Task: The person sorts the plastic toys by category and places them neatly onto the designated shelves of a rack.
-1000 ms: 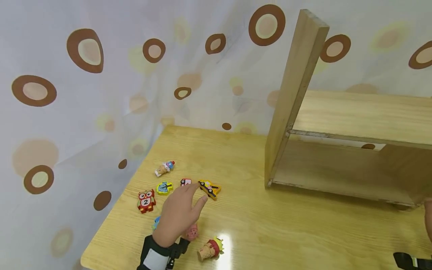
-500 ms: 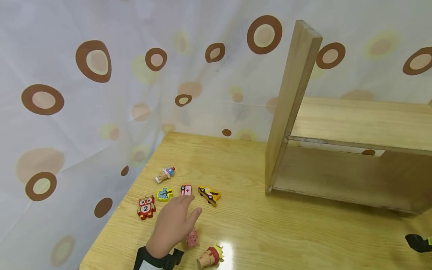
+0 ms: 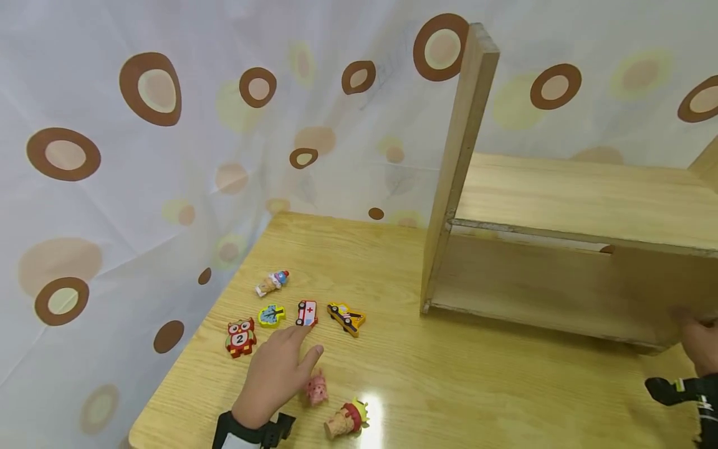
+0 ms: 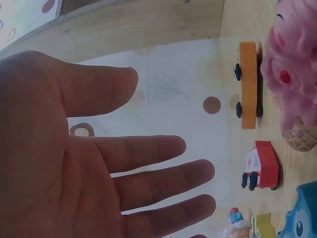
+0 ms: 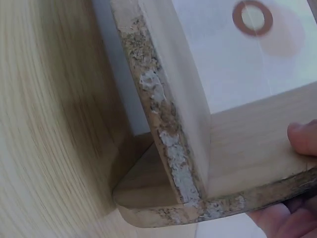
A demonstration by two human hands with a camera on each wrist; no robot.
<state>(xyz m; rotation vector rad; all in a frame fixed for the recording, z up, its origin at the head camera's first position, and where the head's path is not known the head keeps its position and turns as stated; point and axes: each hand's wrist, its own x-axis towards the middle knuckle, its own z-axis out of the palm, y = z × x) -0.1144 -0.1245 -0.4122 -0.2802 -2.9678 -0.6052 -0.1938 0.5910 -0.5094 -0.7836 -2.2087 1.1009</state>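
Note:
My right hand (image 3: 700,346) grips the right side panel of a wooden shelf (image 3: 538,277). In the right wrist view, the thumb (image 5: 303,139) lies on one face of that panel (image 5: 257,144) and the fingers (image 5: 285,218) curl round the other. My left hand (image 3: 276,371), fingers loosely extended, hovers over small toys and holds nothing. Near its fingertips lies an ambulance toy (image 3: 306,313); a yellow truck toy (image 3: 346,318) is to the right. Beside the hand are a pink figure (image 3: 316,389) and a crowned ice-cream-cone figure (image 3: 348,418).
An owl piece (image 3: 240,338) marked 2, a tree piece (image 3: 272,315) and a blue-topped cone figure (image 3: 272,282) lie at the table's (image 3: 392,268) left. A blue piece (image 4: 299,218) with an eye shows in the left wrist view. Patterned cloth (image 3: 191,156) hangs behind.
The shelf has shifted left along the table, and my right hand has come into view at its right side. My left hand has drawn back slightly, uncovering the ambulance toy.

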